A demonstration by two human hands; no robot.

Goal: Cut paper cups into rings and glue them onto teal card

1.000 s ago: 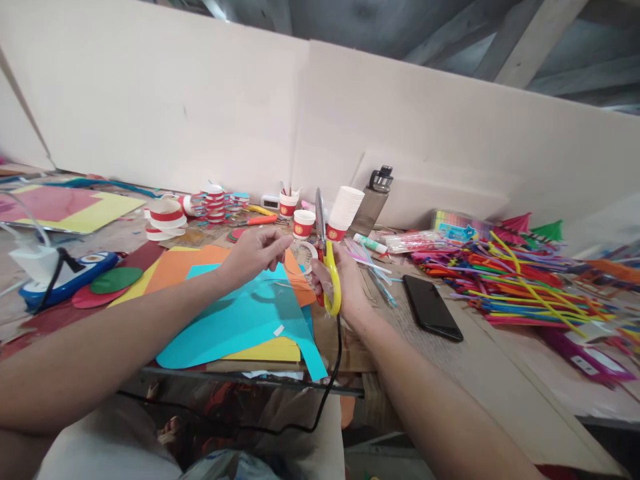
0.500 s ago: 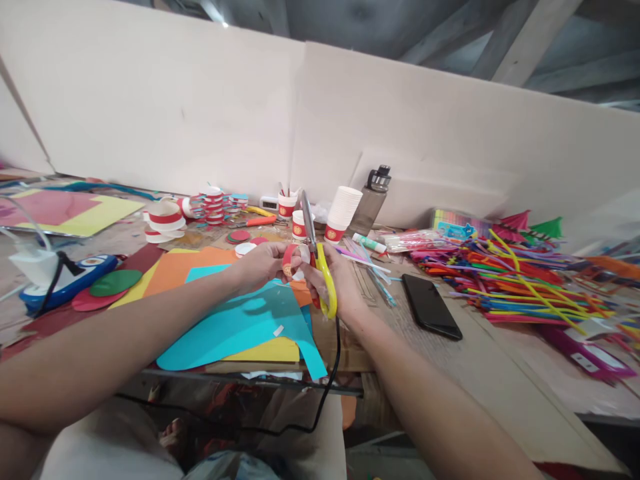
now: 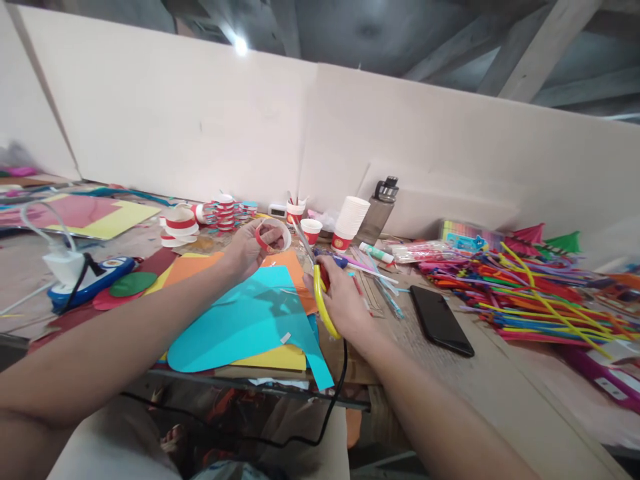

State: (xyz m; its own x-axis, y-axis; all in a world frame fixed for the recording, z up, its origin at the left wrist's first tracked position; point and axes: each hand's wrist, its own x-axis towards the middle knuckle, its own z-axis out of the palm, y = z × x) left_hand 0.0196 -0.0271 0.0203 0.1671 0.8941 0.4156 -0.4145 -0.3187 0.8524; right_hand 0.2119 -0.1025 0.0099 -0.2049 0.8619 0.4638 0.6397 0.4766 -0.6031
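My left hand (image 3: 249, 252) is closed around a red and white paper cup ring (image 3: 286, 235), its round opening turned toward the right. In my right hand (image 3: 345, 293) is a pair of scissors with yellow handles (image 3: 323, 305), the blades pointing up and away. The ring and the blades are apart. Beneath my hands lie a cyan paper sheet (image 3: 250, 320) and an orange sheet (image 3: 295, 267). A small white scrap (image 3: 285, 338) rests on the cyan sheet. Just beyond the blades stands a red and white paper cup (image 3: 311, 231).
A cup stack (image 3: 353, 217) and a grey bottle (image 3: 377, 213) stand at the back. To the right lie a black phone (image 3: 441, 320) and many pipe cleaners (image 3: 530, 287). A blue power strip (image 3: 95, 280) is at left. A black cable (image 3: 336, 397) hangs over the table edge.
My left hand has moved left with the ring, away from the scissors. My right hand has lowered slightly with the scissors. The whole view has shifted a little.
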